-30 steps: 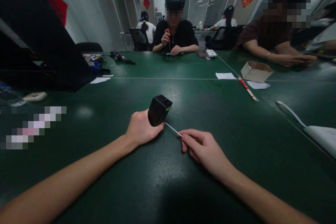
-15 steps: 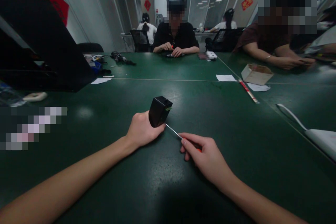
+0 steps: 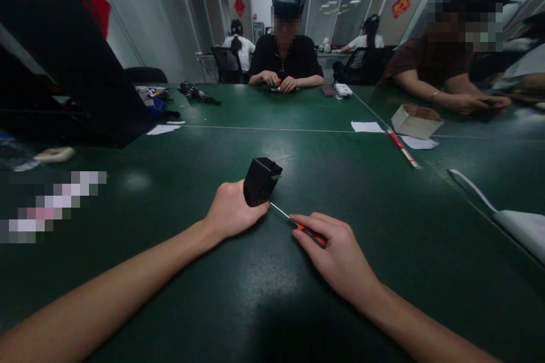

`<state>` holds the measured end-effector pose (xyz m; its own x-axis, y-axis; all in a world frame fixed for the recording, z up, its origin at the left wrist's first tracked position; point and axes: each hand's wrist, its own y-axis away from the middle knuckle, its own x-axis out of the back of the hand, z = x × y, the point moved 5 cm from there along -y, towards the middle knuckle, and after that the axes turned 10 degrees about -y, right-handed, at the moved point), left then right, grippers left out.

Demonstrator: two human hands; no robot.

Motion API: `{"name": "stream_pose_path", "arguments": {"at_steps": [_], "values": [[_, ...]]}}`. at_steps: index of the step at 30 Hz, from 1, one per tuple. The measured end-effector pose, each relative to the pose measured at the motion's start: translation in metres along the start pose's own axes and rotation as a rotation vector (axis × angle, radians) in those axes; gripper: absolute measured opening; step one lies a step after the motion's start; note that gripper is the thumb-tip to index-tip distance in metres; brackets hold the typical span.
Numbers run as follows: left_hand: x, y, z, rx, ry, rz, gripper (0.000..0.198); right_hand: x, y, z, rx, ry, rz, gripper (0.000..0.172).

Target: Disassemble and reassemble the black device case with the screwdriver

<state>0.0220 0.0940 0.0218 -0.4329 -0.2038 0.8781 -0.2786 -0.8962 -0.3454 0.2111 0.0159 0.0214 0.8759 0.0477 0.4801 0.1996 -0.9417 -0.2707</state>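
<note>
My left hand (image 3: 230, 212) grips a small black box-shaped adapter (image 3: 260, 180) and holds it tilted on the green table (image 3: 272, 295). My right hand (image 3: 336, 249) is closed round a thin screwdriver (image 3: 304, 229) with an orange and black handle. Its metal shaft runs up and left, and the tip meets the lower edge of the black adapter. Both forearms rest low over the table.
A dark open case (image 3: 63, 79) stands at the left. A cardboard box (image 3: 416, 120), paper slips (image 3: 367, 126) and a red pen (image 3: 402, 147) lie at the right. People sit across the table and to the right, their hands on small items.
My right hand has turned over the screwdriver, so more of the orange handle shows. The black adapter has tipped slightly. The person opposite lowered a hand to the table.
</note>
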Motion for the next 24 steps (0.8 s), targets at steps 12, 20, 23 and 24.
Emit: {"name": "stream_pose_path", "arguments": {"at_steps": [12, 20, 23, 24], "values": [[0.0018, -0.002, -0.001, 0.024, 0.102, -0.03, 0.027, 0.0053, 0.0005, 0.0037, -0.08, 0.041, 0.044, 0.024], [0.0008, -0.0022, -0.0004, 0.006, 0.093, -0.055, 0.028, 0.0065, 0.0, 0.0001, -0.092, -0.004, 0.011, 0.02], [0.0004, -0.0018, -0.0001, 0.018, 0.09, -0.061, 0.028, 0.0067, 0.0006, -0.0002, -0.096, 0.019, 0.019, 0.016], [0.0005, -0.0018, 0.0, 0.023, 0.094, -0.061, 0.028, 0.007, 0.0005, -0.0005, -0.093, 0.026, 0.024, 0.015]]}}
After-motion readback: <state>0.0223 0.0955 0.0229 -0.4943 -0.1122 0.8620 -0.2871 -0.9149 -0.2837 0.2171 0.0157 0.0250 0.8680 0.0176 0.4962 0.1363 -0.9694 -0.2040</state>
